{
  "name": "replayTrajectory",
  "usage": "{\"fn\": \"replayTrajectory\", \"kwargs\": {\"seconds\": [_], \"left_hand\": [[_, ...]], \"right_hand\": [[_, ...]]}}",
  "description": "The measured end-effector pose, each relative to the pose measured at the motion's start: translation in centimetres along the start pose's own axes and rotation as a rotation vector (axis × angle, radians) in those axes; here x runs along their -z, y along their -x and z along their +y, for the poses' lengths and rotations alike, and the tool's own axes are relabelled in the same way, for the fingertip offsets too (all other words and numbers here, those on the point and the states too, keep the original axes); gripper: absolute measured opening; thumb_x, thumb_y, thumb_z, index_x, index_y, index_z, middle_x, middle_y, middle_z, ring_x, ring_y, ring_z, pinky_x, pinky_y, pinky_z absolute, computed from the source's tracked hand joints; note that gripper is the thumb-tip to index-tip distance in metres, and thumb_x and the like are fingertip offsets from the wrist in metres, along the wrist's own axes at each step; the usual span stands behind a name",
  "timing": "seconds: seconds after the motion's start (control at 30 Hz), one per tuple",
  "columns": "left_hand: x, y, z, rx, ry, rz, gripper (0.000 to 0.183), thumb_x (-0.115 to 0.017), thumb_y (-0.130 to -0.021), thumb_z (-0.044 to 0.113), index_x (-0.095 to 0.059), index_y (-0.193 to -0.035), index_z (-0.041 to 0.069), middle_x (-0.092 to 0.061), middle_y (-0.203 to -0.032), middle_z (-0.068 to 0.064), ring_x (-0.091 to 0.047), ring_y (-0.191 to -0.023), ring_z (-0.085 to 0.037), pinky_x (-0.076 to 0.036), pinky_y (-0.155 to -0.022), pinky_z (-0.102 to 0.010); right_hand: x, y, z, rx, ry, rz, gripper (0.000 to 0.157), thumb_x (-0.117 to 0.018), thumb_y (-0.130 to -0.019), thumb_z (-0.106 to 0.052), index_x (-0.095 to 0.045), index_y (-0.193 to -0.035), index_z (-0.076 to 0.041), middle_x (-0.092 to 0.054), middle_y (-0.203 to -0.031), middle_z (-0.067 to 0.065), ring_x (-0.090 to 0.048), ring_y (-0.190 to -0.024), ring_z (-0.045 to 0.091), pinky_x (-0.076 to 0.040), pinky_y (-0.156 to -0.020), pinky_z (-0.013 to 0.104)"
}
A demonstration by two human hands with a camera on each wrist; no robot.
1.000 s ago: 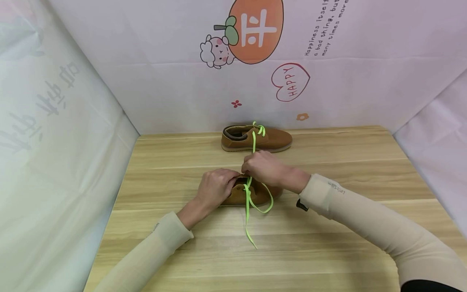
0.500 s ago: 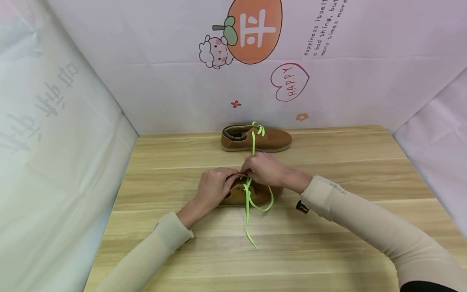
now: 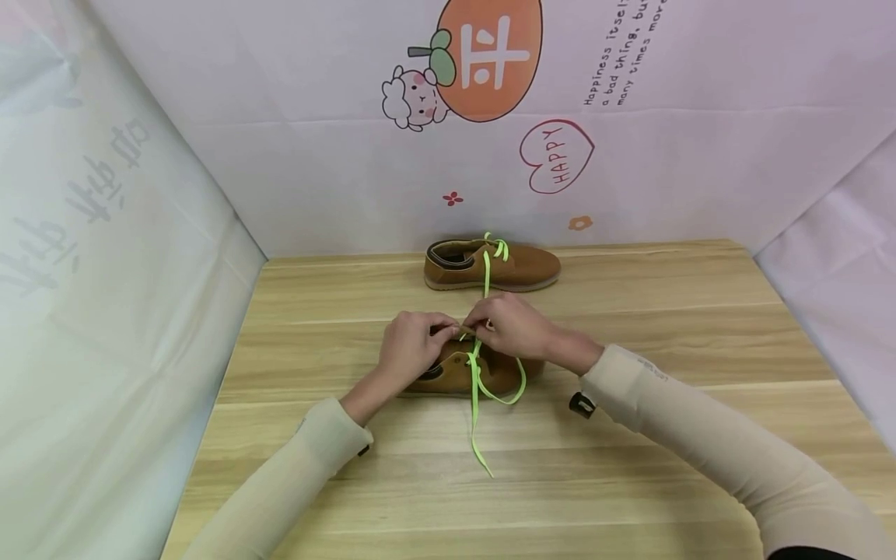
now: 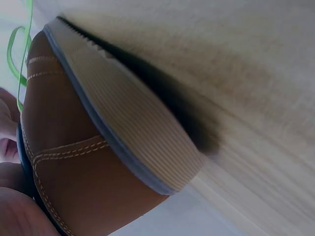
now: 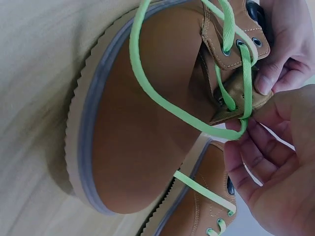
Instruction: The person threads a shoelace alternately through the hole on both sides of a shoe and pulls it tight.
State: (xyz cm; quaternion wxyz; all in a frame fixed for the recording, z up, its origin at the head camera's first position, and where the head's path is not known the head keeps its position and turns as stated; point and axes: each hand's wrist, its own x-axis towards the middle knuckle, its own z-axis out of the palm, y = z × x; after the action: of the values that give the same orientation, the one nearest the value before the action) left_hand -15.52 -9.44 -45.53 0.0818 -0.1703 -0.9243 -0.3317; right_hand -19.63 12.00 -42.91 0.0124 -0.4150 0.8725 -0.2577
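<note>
A brown leather shoe [image 3: 455, 379] with a neon-green shoelace [image 3: 474, 424] stands on the table, toe to the right. My left hand [image 3: 406, 346] reaches over its opening and pinches a tan leather flap [image 5: 238, 93], thumb on top. Against that flap's edge, my right hand [image 5: 288, 162] pinches the green lace, which runs through eyelets and hangs in a loop over the toe. One lace end trails down onto the table in the head view. The shoe's heel and ribbed sole [image 4: 128, 113] fill much of the left wrist view.
Behind, against the white printed backdrop [image 3: 315, 171], a matching brown shoe [image 3: 535, 266] with green laces points the same way. The wood-grain table [image 3: 595, 482] spreads around both shoes, with white sheets at either side.
My left hand has lifted slightly, uncovering more of the shoe's opening and side. The flap now shows more between my hands. My right hand has shifted a little to the right.
</note>
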Motion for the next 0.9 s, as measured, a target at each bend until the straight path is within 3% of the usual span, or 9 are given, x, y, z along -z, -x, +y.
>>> {"fn": "replayTrajectory", "kwargs": {"seconds": [0.07,0.13,0.27,0.4,0.53,0.9], "left_hand": [[0.2,-0.3,0.1,0.051,0.022,-0.029,0.012,-0.079,-0.097,0.025,-0.086,-0.103,0.018,-0.08,-0.083,0.004,-0.041,-0.051,-0.006,-0.032,-0.049,-0.026],[0.4,-0.6,0.2,0.095,0.054,-0.054,0.011,-0.079,-0.098,0.025,-0.086,-0.101,0.017,-0.077,-0.077,0.005,-0.037,-0.048,-0.005,-0.029,-0.048,-0.026],[0.7,-1.1,0.3,0.171,0.091,-0.09,0.009,-0.08,-0.096,0.024,-0.086,-0.096,0.018,-0.076,-0.075,0.007,-0.048,-0.052,-0.005,-0.036,-0.049,-0.026],[0.9,-1.5,0.4,0.237,0.097,-0.114,0.008,-0.08,-0.095,0.026,-0.086,-0.094,0.02,-0.077,-0.08,0.01,-0.061,-0.063,-0.006,-0.046,-0.055,-0.028],[0.9,-1.7,0.5,0.268,0.099,-0.129,0.008,-0.079,-0.096,0.025,-0.086,-0.095,0.021,-0.077,-0.081,0.009,-0.065,-0.068,-0.007,-0.049,-0.059,-0.029],[0.8,-1.6,0.6,0.3,0.094,-0.133,0.008,-0.079,-0.096,0.024,-0.087,-0.096,0.021,-0.077,-0.082,0.01,-0.065,-0.071,-0.007,-0.049,-0.061,-0.029]], "right_hand": [[-0.1,0.1,0.0,-0.018,-0.015,0.019,0.021,-0.069,-0.091,0.003,-0.083,-0.106,-0.005,-0.081,-0.101,0.004,-0.075,-0.093,0.016,-0.061,-0.082,0.038],[-0.3,0.2,0.0,-0.032,-0.034,0.038,0.019,-0.071,-0.092,0.002,-0.081,-0.108,-0.005,-0.081,-0.101,0.004,-0.075,-0.092,0.016,-0.061,-0.082,0.037],[-0.5,0.4,0.0,-0.034,-0.056,0.074,0.015,-0.076,-0.092,-0.002,-0.076,-0.107,-0.005,-0.08,-0.098,0.004,-0.077,-0.091,0.015,-0.062,-0.082,0.036],[-0.8,0.5,0.1,0.032,0.002,0.111,0.015,-0.08,-0.091,-0.003,-0.077,-0.104,-0.009,-0.08,-0.096,0.002,-0.076,-0.086,0.014,-0.061,-0.077,0.035],[-1.0,0.5,0.0,0.107,0.09,0.121,0.019,-0.084,-0.089,-0.004,-0.08,-0.105,-0.012,-0.08,-0.098,-0.001,-0.075,-0.084,0.015,-0.06,-0.074,0.037],[-2.1,0.6,-0.2,0.158,0.162,0.181,0.011,-0.084,-0.091,-0.006,-0.082,-0.101,-0.011,-0.078,-0.093,0.0,-0.074,-0.083,0.016,-0.06,-0.071,0.036]]}}
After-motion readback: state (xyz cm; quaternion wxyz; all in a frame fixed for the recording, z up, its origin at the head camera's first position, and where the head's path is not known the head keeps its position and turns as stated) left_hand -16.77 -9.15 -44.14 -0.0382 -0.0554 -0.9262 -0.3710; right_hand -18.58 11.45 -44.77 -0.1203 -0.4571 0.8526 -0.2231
